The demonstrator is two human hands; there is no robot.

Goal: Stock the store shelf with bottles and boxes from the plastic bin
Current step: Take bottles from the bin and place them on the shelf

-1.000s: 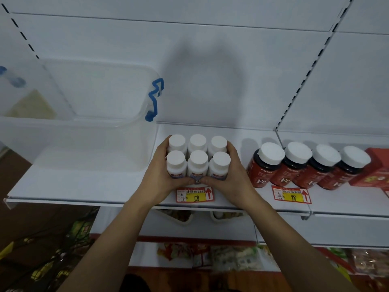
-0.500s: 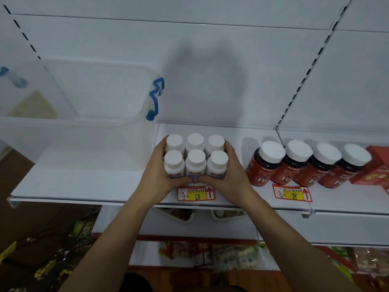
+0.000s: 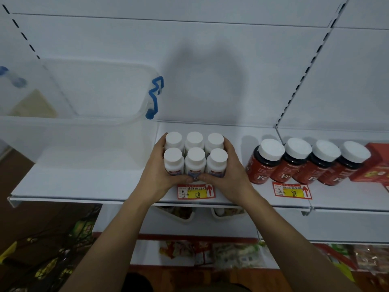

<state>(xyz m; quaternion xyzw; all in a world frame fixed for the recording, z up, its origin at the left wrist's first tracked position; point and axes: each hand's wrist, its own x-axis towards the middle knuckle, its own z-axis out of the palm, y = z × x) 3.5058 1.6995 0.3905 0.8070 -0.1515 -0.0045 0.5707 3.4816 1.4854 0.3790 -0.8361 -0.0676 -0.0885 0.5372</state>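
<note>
Both hands cupped the block of six white-capped bottles between them: our left hand pressed its side nearest the plastic bin, our right hand the opposite side, fingers curled round the ends and thumbs meeting at the front. Over the last second the block had slid only slightly toward the bin, and it stood on the store shelf directly behind the price tag marked 08. We judged this a squaring-up of a group already placed, so that this product was nearly done. Beside the block, the clear bin with its blue latch showed no bottles or boxes in the part we could see. On the block's other side stood four red bottles and a red box.
</note>
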